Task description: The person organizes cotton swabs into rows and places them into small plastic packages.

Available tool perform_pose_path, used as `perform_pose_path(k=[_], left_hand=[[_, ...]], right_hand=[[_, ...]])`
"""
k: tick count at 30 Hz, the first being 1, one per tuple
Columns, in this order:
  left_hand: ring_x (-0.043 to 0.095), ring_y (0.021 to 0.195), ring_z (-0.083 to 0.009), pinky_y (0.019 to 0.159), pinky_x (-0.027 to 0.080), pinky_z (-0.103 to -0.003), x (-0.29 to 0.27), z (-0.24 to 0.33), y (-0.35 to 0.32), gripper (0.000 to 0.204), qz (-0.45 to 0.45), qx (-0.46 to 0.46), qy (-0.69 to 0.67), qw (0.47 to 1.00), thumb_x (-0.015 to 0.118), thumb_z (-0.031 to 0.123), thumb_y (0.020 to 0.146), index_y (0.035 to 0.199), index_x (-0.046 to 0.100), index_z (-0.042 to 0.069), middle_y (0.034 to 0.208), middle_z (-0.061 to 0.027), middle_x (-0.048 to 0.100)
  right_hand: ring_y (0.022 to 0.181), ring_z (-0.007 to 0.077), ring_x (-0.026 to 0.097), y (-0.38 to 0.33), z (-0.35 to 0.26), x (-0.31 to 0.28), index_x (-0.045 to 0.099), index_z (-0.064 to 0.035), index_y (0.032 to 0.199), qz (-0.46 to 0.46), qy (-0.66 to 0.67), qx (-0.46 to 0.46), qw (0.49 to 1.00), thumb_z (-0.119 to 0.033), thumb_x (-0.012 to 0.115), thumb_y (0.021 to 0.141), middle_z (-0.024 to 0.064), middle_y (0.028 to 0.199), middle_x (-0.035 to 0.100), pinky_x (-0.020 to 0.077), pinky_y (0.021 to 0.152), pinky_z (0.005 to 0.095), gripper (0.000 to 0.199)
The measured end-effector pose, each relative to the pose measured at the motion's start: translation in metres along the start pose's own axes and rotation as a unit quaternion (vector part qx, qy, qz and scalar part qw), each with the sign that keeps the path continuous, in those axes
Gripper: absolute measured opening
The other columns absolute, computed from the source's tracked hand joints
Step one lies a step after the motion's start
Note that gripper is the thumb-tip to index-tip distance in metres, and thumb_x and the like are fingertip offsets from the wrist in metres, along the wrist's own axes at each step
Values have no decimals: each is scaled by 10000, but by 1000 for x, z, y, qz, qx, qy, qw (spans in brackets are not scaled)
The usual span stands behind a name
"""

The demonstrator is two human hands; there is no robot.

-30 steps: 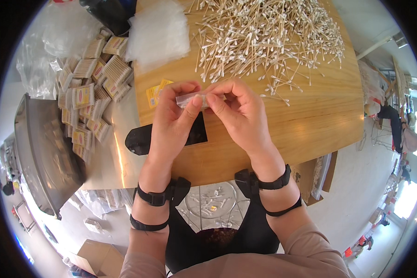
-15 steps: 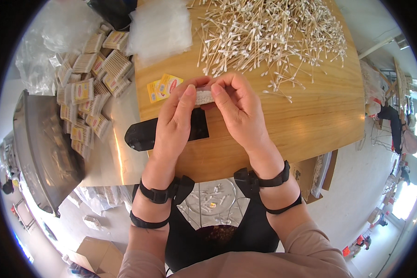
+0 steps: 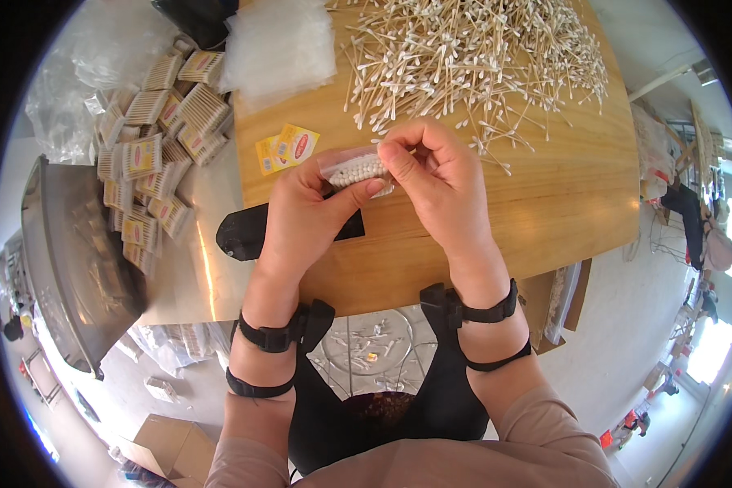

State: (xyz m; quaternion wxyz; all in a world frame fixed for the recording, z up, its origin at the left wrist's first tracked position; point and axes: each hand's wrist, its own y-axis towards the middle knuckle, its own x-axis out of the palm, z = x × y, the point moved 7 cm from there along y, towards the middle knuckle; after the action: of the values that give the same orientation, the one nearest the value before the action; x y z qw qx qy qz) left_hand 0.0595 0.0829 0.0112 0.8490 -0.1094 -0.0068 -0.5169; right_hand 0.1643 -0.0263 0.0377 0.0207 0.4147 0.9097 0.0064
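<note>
Both hands, left hand point(image 3: 305, 215) and right hand point(image 3: 439, 183), pinch a small clear bag of cotton swabs point(image 3: 356, 171) above the wooden table point(image 3: 545, 211); keep it level, I judge; press the mouth evenly.

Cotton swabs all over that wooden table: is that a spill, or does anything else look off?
The cotton swabs lie loose in a criss-cross heap across the far side of the wooden table, unsorted. The packed bundles at the left are jumbled too. Both hands hold a small clear bag of swabs; nothing looks damaged.
</note>
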Motion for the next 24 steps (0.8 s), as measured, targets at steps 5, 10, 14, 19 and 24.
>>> perform_pose_path(k=[5,10,14,19,24], left_hand=[[647,909,-62,792,537,-225,0,-6,-4,274,-31,-64,-84,994,756,57,887,1148,697,-2,1030,-18,725],[643,874,-57,760,535,-221,3,-7,-3,265,-49,-81,-97,991,762,70,886,1130,696,-5,1014,-16,723],[628,802,-45,696,522,-212,1,-14,-3,259,-28,-98,-1,995,785,91,869,1083,686,-16,951,-4,714],[620,777,-41,672,516,-211,5,-14,-2,264,-48,-101,-47,993,794,90,859,1073,679,-16,927,1,707],[626,798,-41,692,521,-209,7,-10,-3,260,-52,-105,-95,989,787,69,858,1078,681,-19,945,-3,709]], right_hand=[[654,58,513,5,-1,-4,672,-14,896,-65,-3,1,998,-157,741,897,-3,769,605,421,580,226,158],[654,58,501,5,0,-3,690,-27,862,-77,-15,1,997,-145,753,881,-22,751,593,411,589,226,136],[666,39,491,4,0,-8,678,-15,838,-26,24,38,999,-139,745,893,-41,718,583,404,592,217,151],[666,24,482,4,4,-9,673,-13,830,-31,56,66,996,-137,736,906,-58,710,582,395,588,203,159],[661,17,482,3,4,-8,671,-15,820,-35,62,79,994,-142,736,911,-57,717,590,391,587,195,169]])
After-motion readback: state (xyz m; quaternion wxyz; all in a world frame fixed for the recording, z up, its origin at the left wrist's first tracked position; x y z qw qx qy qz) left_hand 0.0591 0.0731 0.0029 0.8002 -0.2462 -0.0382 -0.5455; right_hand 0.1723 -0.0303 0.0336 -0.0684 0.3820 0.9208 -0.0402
